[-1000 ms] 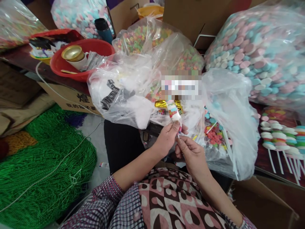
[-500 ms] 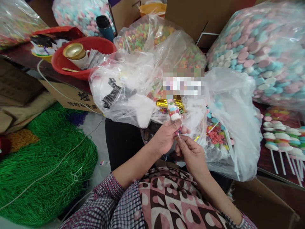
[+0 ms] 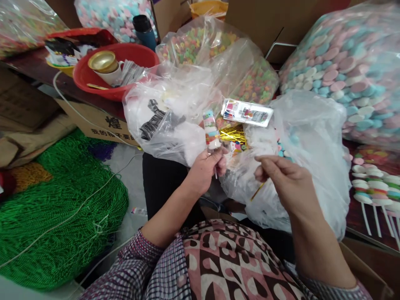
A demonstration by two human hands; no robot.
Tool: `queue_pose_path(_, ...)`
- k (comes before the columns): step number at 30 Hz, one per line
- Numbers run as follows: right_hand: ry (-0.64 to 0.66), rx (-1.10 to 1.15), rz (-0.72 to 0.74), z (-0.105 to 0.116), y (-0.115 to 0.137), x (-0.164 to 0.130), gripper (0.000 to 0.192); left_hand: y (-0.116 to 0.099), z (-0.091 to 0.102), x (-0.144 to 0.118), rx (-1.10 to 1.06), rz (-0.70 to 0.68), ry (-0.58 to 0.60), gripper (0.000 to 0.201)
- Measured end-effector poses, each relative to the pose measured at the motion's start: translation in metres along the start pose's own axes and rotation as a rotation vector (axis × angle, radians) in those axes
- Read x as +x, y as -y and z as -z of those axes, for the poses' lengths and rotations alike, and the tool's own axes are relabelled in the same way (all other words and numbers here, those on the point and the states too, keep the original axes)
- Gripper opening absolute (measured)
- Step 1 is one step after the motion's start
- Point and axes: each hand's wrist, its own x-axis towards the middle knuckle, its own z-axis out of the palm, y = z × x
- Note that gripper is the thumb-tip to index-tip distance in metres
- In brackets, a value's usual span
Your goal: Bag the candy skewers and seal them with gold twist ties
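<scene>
My left hand (image 3: pixel 203 170) is closed around the lower end of a wrapped candy skewer (image 3: pixel 211 132). Layers of coloured candy show through its printed clear bag, and a short white stick pokes out below the fingers. Apart from it, to the right, my right hand (image 3: pixel 286 177) pinches a thin gold twist tie (image 3: pixel 257 192) that hangs down at a slant. Between and beyond the hands lies a bundle of gold twist ties (image 3: pixel 233 134). Behind that rests a stack of printed wrappers (image 3: pixel 247 112) on the plastic bags.
A crumpled clear bag (image 3: pixel 318 137) spreads on the right, near several finished candy skewers (image 3: pixel 370 183). A large bag of pastel candies (image 3: pixel 340 62) stands behind. At left are a red basin (image 3: pixel 83 77) with cups and a heap of green cord (image 3: pixel 68 216).
My right hand has come away from the skewer's base and moved right, with a gold twist tie in its fingers. The skewer in my left hand has shifted left.
</scene>
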Motion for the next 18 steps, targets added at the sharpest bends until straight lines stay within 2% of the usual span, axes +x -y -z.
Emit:
queue_pose_path(3, -0.017, -0.169, 0.124, -0.015, 0.002, 0.040, 0.023, -0.005, 0.006, 0.002, 0.033, 0.037, -0.040, 0.011)
queue_pose_path(6, 0.050, -0.492, 0.319, -0.038, -0.008, 0.083, 0.025, 0.002, 0.008, 0.005, 0.060, 0.123, -0.072, 0.014)
queue_pose_path(9, 0.123, -0.773, 0.400, -0.056, -0.018, 0.113, 0.033, 0.008, 0.007, 0.006, 0.084, 0.166, -0.089, 0.014)
queue_pose_path(13, 0.182, -0.992, 0.411, -0.065, -0.025, 0.125, 0.030, 0.009, 0.005, 0.004, 0.107, 0.165, -0.086, 0.014)
queue_pose_path(18, 0.127, -1.044, 0.442, -0.065, -0.033, 0.127, 0.031, 0.009, 0.005, 0.005, 0.076, 0.133, -0.070, 0.017)
